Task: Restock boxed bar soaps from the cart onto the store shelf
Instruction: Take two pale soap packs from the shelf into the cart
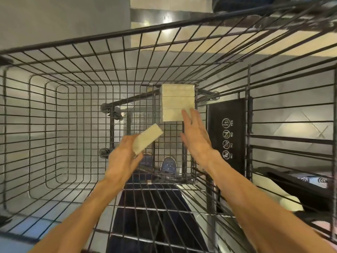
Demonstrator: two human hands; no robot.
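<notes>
1. One soap box (147, 138) is held in the left hand (122, 162), just left of frame centre, tilted.
2. The right hand (196, 136) is spread open, fingertips (184, 114) at the lower right corner of the stacked soap boxes (177, 102) on the wire cart (73, 114) floor.

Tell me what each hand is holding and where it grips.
Left hand grips one soap box by its near end. Right hand holds nothing, reaching open toward the stacked boxes.

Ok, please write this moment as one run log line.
left hand: holds soap box | right hand: open, reaching box stack | cart: stack remains
</notes>
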